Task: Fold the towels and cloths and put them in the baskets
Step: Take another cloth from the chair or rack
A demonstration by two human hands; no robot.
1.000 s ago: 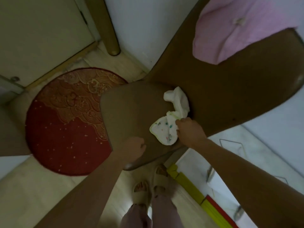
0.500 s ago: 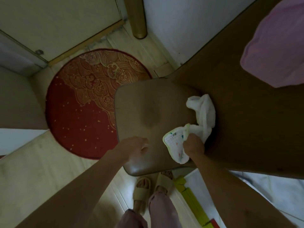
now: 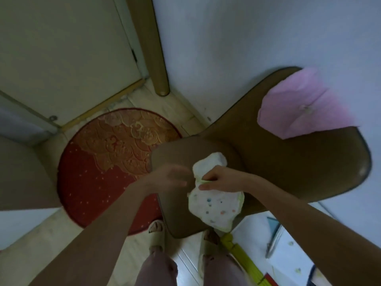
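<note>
Cloth (image 3: 215, 205) now lifts off the chair seat (image 3: 175, 157), right hand (image 3: 218, 179) pinching it; left hand (image 3: 167, 179), blurred, grip unclear, reaches in. Folding begins.

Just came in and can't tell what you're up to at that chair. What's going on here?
A person stands over a brown chair sorting laundry. The right hand pinches a small white cloth with coloured dots by its green-trimmed edge, so that it hangs over the seat, not yet folded. The left hand, blurred, is beside it with fingers relaxed, holding nothing. A pink cloth lies on the chair's far part. A round red rug covers the floor alongside. No basket is in view.
</note>
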